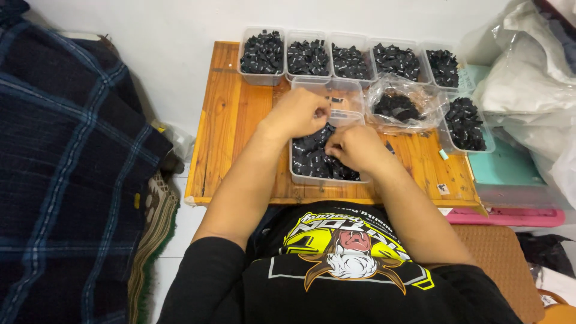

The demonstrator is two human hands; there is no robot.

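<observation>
Both hands work at frame centre over the near clear tub (295, 171) of small black pieces (312, 159), left hand (297, 113) and right hand (355, 147) each pinching pieces, while sorted tubs (262, 78) line the wooden table's (231, 120) upper edge within reach.

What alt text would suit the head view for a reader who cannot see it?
A person's left hand and right hand meet over a clear tub of small black pieces on a low wooden table, fingers pinched together. Five more tubs of black pieces line the far edge, with a clear bag and another tub to the right.
</observation>
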